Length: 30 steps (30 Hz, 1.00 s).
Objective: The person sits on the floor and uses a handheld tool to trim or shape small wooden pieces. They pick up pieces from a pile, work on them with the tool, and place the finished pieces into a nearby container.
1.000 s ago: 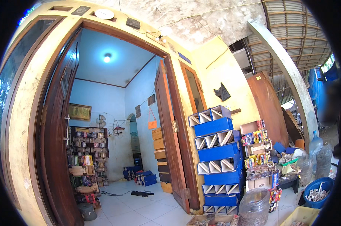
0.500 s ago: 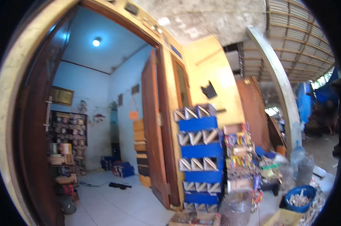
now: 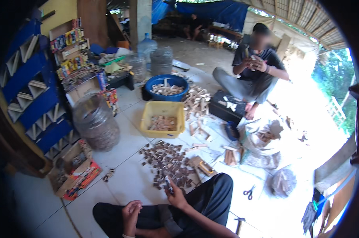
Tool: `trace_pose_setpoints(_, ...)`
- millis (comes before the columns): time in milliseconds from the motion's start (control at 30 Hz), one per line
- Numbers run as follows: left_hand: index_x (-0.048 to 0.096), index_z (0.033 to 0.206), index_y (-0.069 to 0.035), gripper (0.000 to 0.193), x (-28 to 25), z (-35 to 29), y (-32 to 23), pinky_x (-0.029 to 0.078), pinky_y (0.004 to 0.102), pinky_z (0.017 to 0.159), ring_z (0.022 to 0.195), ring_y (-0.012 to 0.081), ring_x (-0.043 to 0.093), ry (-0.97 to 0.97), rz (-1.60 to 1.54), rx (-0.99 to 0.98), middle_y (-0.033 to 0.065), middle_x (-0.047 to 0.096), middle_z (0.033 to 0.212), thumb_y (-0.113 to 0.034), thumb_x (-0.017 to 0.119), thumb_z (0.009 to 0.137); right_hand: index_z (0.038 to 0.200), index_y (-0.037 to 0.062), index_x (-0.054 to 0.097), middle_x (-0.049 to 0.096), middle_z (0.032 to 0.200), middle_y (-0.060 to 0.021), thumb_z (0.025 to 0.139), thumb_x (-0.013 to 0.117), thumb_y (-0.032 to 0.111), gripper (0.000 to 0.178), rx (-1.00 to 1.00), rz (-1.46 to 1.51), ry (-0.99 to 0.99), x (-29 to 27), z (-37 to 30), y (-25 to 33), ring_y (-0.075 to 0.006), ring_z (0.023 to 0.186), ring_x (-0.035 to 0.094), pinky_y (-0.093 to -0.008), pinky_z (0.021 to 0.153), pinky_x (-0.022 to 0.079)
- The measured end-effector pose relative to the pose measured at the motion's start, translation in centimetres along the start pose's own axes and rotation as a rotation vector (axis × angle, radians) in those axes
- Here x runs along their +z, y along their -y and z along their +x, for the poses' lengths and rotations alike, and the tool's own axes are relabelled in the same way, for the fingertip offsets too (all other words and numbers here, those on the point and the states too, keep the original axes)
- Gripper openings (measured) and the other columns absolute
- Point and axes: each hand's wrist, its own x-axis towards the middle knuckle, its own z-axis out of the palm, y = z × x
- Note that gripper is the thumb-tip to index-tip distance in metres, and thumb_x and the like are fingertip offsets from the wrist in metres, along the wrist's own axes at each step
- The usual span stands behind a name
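Note:
My left hand (image 3: 132, 211) rests over my crossed legs, its fingers curled together; whether anything is inside them is hidden. Held out over the floor, my right hand (image 3: 176, 195) is closed round a small, partly pale object too blurred to name. Just beyond it lies a spread pile of small, dark brown, square pieces (image 3: 159, 160). Beside that pile, close to my knee, is a block-like wooden thing with a yellow part (image 3: 203, 166). A pair of scissors (image 3: 249, 192) lies on the tiles to the right, and a hammer (image 3: 239, 225) is nearer to me.
Ahead are a yellow basin (image 3: 146, 119) and a blue basin (image 3: 149, 91), both holding small pieces. A co-worker (image 3: 262, 67) sits at the far right, hands raised together. A large clear jar (image 3: 95, 123) and an open carton (image 3: 84, 168) are at left. A sack (image 3: 262, 152) stands right.
The view has swung down and to the right, from the doorway to the floor. My hands, my legs, the brown pile and the seated co-worker have come into sight.

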Motion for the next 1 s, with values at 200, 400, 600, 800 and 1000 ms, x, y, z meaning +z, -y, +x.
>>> trace_pose_setpoints(200, 0.065, 0.129, 0.003, 0.037, 1.6, 8.6, 1.6, 0.053, 0.0303, 0.092, 0.106, 0.0173, 0.07, 0.153, -0.244, 0.048, 0.0095, 0.074, 0.115, -0.02, 0.071, 0.101, 0.163, 0.009, 0.032, 0.061, 0.138, -0.029, 0.094, 0.06, -0.002, 0.075, -0.249, -0.197, 0.058, 1.0, -1.3, 0.8, -0.0433, 0.132, 0.058, -0.044, 0.11, 0.045)
trace_pose_setpoints(400, 0.059, 0.138, 0.007, 0.047, -0.4, 8.7, 3.8, 0.053, 0.0334, 0.101, 0.119, 0.02, 0.068, 0.105, -0.494, 0.146, 0.0145, 0.072, 0.128, -0.022, 0.069, 0.102, 0.161, 0.0052, 0.036, 0.062, 0.137, -0.0288, 0.096, 0.059, -0.002, 0.069, -0.282, -0.367, 0.205, 2.8, -1.4, 0.7, -0.0423, 0.124, 0.063, -0.0463, 0.101, 0.05)
trace_pose_setpoints(600, 0.065, 0.13, 0.004, 0.035, -1.0, 9.3, 4.0, 0.056, 0.0343, 0.099, 0.116, 0.0183, 0.068, -0.013, -0.602, 0.159, 0.0098, 0.071, 0.125, -0.014, 0.071, 0.1, 0.161, 0.0043, 0.037, 0.063, 0.105, -0.025, 0.093, 0.058, -0.005, 0.071, -0.469, -0.472, 0.238, 4.5, -0.9, 2.4, -0.0418, 0.095, 0.065, -0.049, 0.082, 0.051)
trace_pose_setpoints(800, 0.068, 0.124, 0.004, 0.031, -1.7, 8.7, 3.4, 0.06, 0.0314, 0.093, 0.103, 0.0161, 0.071, -0.033, -0.704, 0.103, 0.0094, 0.074, 0.112, -0.014, 0.074, 0.098, 0.159, 0.0023, 0.038, 0.061, 0.119, -0.0278, 0.092, 0.058, -0.005, 0.07, -0.428, -0.483, 0.301, 5.2, -1.7, 4.7, -0.0447, 0.103, 0.063, -0.0494, 0.089, 0.05)
trace_pose_setpoints(1000, 0.067, 0.122, 0.007, 0.032, -2.0, 8.1, 3.0, 0.061, 0.0355, 0.094, 0.101, 0.0197, 0.073, -0.075, -0.704, 0.074, 0.0128, 0.074, 0.11, -0.013, 0.074, 0.098, 0.161, 0.0026, 0.036, 0.06, 0.135, -0.0308, 0.092, 0.057, -0.005, 0.073, -0.336, -0.505, 0.371, 4.8, -2.0, 6.1, -0.0485, 0.12, 0.061, -0.0497, 0.1, 0.049)
